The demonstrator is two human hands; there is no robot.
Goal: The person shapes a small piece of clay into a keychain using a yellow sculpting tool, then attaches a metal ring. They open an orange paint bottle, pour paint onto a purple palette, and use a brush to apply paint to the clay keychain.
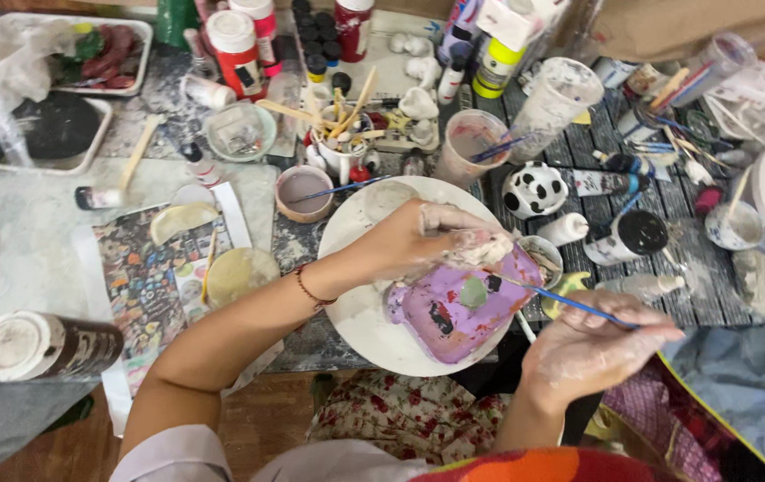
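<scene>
The right hand pinches a thin blue paintbrush in its fingers, tip touching a green patch on the purple-painted clay piece. The left hand curls its fingers over that piece's upper edge, steadying it on the white round board. Purple covers most of it; small details look begun, with bare edges remaining. Paint cups crowd the surface beyond.

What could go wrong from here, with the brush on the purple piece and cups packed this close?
1. The left hand grips only the purple piece's top edge; brush pressure might tilt it off the white plate.
2. The right hand works the blue brush beside a small cup; a stray move could tip it.
3. Paint-coated fingers may smear wet purple.
</scene>
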